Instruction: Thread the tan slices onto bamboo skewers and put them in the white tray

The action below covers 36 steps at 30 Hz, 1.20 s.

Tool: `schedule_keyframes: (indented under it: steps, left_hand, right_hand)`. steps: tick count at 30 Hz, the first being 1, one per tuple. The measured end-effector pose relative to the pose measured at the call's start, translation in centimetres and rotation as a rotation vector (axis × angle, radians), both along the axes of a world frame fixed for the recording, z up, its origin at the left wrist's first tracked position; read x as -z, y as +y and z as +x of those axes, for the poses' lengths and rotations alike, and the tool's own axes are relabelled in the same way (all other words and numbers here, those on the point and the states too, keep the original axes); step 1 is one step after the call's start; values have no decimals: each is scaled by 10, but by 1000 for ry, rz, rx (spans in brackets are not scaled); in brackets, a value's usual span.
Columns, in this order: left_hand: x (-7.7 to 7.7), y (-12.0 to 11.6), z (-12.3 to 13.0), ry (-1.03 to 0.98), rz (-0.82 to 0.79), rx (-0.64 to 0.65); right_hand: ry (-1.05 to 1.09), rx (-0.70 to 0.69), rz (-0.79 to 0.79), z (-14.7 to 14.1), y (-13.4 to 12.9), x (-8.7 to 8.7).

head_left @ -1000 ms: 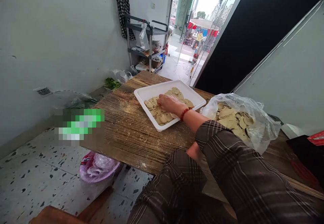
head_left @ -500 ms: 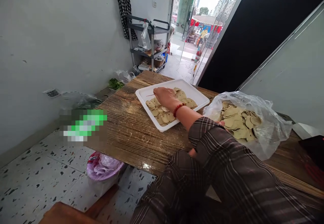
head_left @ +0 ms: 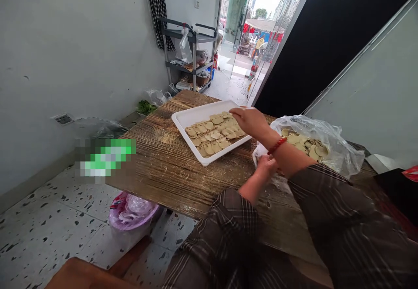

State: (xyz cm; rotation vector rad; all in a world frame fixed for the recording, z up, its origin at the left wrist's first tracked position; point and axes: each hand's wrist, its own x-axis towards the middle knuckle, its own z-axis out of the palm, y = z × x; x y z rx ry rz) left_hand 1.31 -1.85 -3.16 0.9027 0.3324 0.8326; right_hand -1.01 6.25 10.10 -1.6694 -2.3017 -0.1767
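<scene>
A white tray (head_left: 204, 163) on the wooden table holds rows of thin, round, tan slices (head_left: 214, 136) with slim sticks running through them. Over the tray's right side is my right hand (head_left: 251, 121), wearing a red bead bracelet. Its fingers are loosely bent with a gap between them, and nothing shows in them. Beneath my right wrist, my left hand (head_left: 267, 167) is closed at the near left edge of a clear plastic bag (head_left: 346, 149). Whatever it grips is hidden. More loose tan slices (head_left: 316, 147) fill the bag.
The wooden table (head_left: 156, 162) has crumbs scattered on it. A purple basket (head_left: 130, 223) with plastic stands on the floor below its left edge. Beyond the table are a grey shelf cart (head_left: 189, 41) and a glass door. A dark object (head_left: 395, 189) lies at the far right.
My right hand has moved right from the middle of the tray, uncovering the rows of slices. The thin stick seen at its fingers no longer shows there. My left hand has come into fuller view.
</scene>
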Motion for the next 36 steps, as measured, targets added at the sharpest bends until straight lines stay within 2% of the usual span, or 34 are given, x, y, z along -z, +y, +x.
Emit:
schedule_keyframes:
  steps: [3,6,10,14,20,26,29,32,36]
  left_hand:
    - [1,6,7,108,-108,-49]
    - [-6,5,0,157,-147,-55]
    - [-17,9,-7,102,-152,-59]
    - [-22,13,-9,122,-140,-58]
    - [-26,14,-12,168,-74,-94]
    - [-30,16,-16,235,-33,-96]
    - [-31,17,-17,245,-19,-107]
    - [-31,18,-17,247,-21,-110]
    - [-31,19,-17,244,-23,-104]
  right_hand:
    - [95,11,118,53,-34,1]
    - [167,94,181,106,-77,6]
    - [198,286,162,168,-135,18]
    - [179,429,87,209,-188,43]
    - [148,402,-85,238,-255,87]
    - [177,362,-73,247,-293,117]
    - [164,385,-19,242,-301,121]
    - [155,411,31,238,-311,117]
    - [145,438,17,242,-337,114]
